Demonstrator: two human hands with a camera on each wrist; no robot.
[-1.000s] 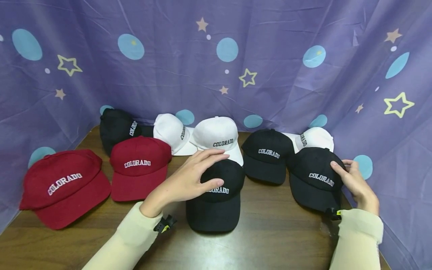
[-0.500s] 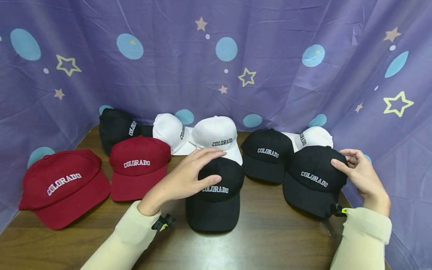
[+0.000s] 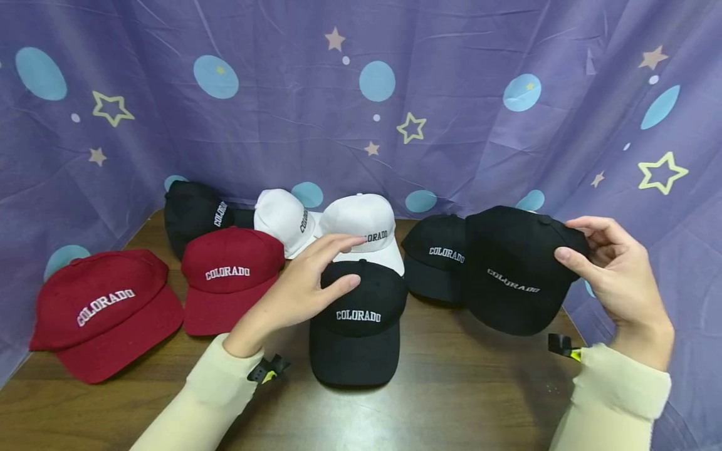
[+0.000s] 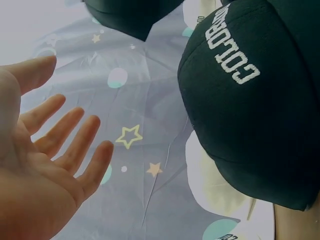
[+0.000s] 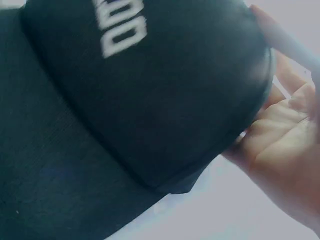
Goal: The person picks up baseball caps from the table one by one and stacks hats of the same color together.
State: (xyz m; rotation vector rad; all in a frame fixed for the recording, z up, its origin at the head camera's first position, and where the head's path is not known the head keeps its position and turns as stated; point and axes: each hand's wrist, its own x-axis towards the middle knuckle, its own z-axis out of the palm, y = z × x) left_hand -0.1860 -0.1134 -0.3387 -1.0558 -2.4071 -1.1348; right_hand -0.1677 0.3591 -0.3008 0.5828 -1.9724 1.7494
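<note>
My right hand (image 3: pixel 628 285) pinches the right side of a black baseball cap (image 3: pixel 521 257) with white COLORADO lettering, thumb on the outside. The cap hangs tilted above the table, overlapping another black cap (image 3: pixel 437 260) behind it. In the right wrist view, this held cap (image 5: pixel 160 100) fills most of the picture. My left hand (image 3: pixel 296 291) hovers with spread fingers around the upper left of a black cap (image 3: pixel 355 354) lying at the front middle. The left wrist view shows a gap between my left hand (image 4: pixel 45 170) and that black cap (image 4: pixel 250 110).
Two red caps (image 3: pixel 104 313) (image 3: pixel 232 275) lie at the left, with a black cap (image 3: pixel 194 216) behind. Two white caps (image 3: pixel 282 219) (image 3: pixel 355 219) stand at the back middle. A purple curtain (image 3: pixel 451 125) surrounds the wooden table (image 3: pixel 451 401).
My right hand has taken the rightmost black cap up off the table, moving it up and tilting it. The white cap behind is now almost fully covered. My left hand has shifted slightly left.
</note>
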